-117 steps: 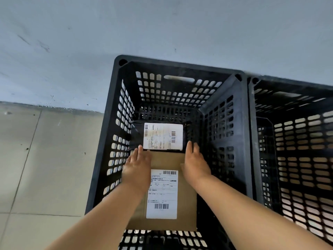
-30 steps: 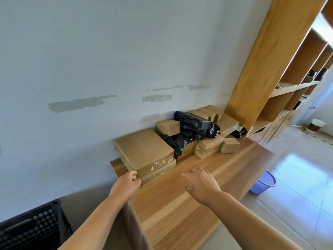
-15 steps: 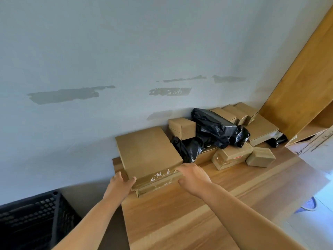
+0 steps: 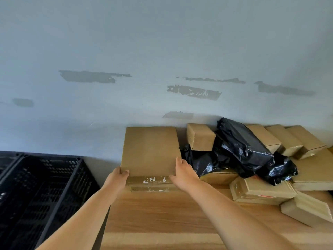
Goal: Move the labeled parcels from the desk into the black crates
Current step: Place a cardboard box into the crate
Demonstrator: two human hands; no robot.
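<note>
A large flat cardboard parcel [image 4: 150, 150] lies at the left end of the wooden tabletop [image 4: 162, 213], stacked on another flat box [image 4: 149, 188] whose front edge shows just beneath it. The left hand [image 4: 118, 177] grips the parcel's near left corner, thumb curled over the top face and fingers wrapped below. The right hand [image 4: 183, 173] holds the near right corner, fingers lying along the right side edge and thumb against the front edge. The taped front edge of the parcel, with torn white scraps on it, sits between the two hands. No label shows on the parcel's top face.

To the right, a crumpled black plastic bag [image 4: 246, 152] lies over and among several smaller cardboard boxes [image 4: 201, 137] pushed back toward the wall. A low taped box [image 4: 261, 191] and a small box [image 4: 306, 210] lie nearer the front at the right.

Left of the tabletop and lower down stands a black crate [image 4: 41, 192] with perforated walls, its rim close to the tabletop's left end; a second crate's corner shows at the far left. Behind everything rises a pale blue-grey wall [image 4: 144, 51] with patches of scraped paint.
</note>
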